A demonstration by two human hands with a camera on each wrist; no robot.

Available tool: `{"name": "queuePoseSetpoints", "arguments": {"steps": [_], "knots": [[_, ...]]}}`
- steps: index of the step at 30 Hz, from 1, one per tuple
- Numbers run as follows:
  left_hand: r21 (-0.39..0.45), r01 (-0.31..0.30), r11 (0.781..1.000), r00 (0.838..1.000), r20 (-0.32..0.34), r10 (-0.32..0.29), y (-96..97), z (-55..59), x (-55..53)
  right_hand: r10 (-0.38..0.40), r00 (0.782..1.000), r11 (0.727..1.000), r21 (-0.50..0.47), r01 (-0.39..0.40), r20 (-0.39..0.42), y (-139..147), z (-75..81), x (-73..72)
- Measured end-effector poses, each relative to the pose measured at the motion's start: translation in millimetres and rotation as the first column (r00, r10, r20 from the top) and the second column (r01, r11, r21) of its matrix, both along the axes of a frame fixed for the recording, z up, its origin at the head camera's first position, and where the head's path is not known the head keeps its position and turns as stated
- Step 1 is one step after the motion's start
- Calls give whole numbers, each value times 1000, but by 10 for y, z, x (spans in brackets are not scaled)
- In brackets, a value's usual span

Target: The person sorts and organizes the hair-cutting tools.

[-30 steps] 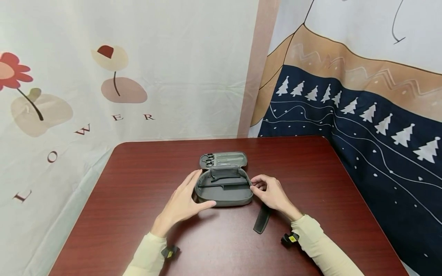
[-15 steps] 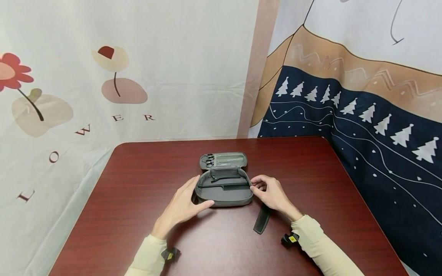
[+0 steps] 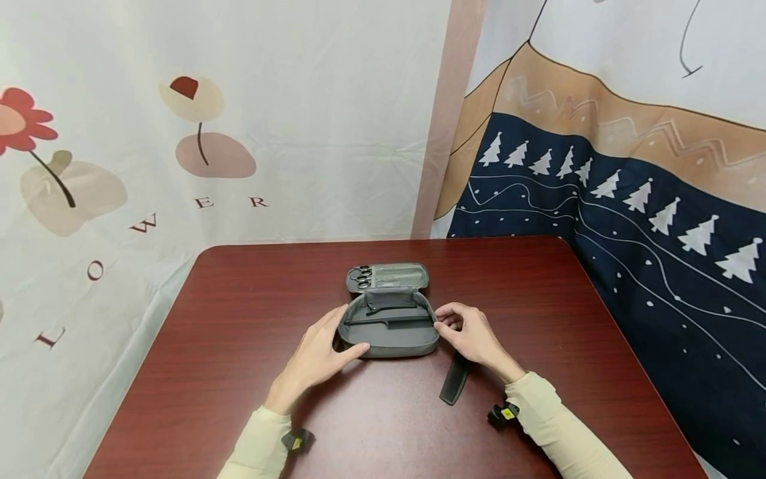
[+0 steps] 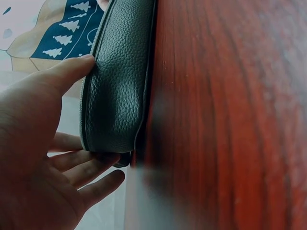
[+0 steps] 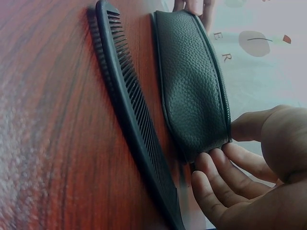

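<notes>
A grey zip case (image 3: 401, 348) with grained leather-like walls lies unzipped on the table, its lid (image 3: 419, 274) folded back. Several scissors (image 3: 362, 278) sit in the lid, beside a clear pocket. Inside the case are a black handled comb (image 3: 389, 324) and a slim dark tool (image 3: 383, 310). My left hand (image 3: 317, 356) spreads around the left end, thumb touching the front rim and fingers along the end wall. My right hand (image 3: 474, 336) pinches the right end, thumb (image 5: 247, 125) at the zipper edge and fingertips against the wall. A black comb (image 5: 139, 120) lies beneath my right hand.
The reddish-brown table (image 3: 251, 286) has rounded far corners. Behind it hang a pale curtain (image 3: 335, 133) with flower prints and a dark blue tree-print cloth (image 3: 526, 199). Small black devices (image 3: 503, 415) are strapped at both wrists.
My left hand has drawn back slightly, its fingers lower along the case's left end and its thumb shifted a little left. The right hand, case and loose comb stay in place.
</notes>
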State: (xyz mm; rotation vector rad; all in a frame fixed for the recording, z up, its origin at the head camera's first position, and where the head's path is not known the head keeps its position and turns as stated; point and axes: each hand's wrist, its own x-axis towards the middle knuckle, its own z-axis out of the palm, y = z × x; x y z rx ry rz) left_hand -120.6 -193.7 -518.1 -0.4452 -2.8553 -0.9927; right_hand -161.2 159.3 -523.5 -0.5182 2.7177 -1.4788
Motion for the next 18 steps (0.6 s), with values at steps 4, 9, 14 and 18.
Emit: {"name": "queuePoseSetpoints", "arguments": {"steps": [4, 9, 14, 18], "knots": [[-2, -4, 1000, 1000, -3, 4, 7, 3, 6, 0, 1000, 1000, 2, 0, -4, 1, 11, 3], [1, -5, 1000, 1000, -4, 5, 11, 10, 14, 1, 1000, 1000, 12, -1, -5, 22, 29, 6], [3, -4, 1000, 1000, -10, 4, 16, 6, 15, 19, 999, 999, 48, -20, 36, 105, 55, 13], [1, -5, 1000, 1000, -11, 5, 14, -2, 15, 63, 998, 990, 122, -64, 15, 202, 82, 22]]}}
